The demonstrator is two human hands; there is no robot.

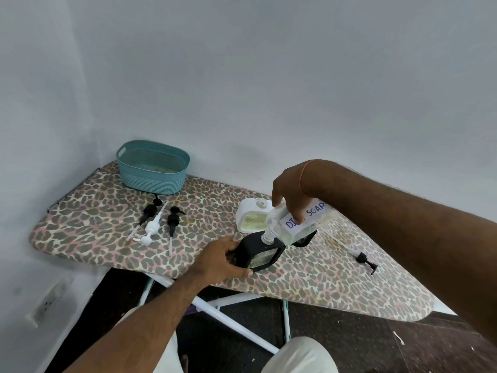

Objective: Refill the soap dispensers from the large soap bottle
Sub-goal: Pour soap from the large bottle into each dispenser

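Left hand, nearest, grips the black dispenser near the ironing board front edge. Right hand clasps the tilted soap bottle, neck in the opening. Pour slowly, steadying the base; loose pumps lie well left, leaving room.

A teal basket stands at the far corner of a leopard-print ironing board, near a grey wall
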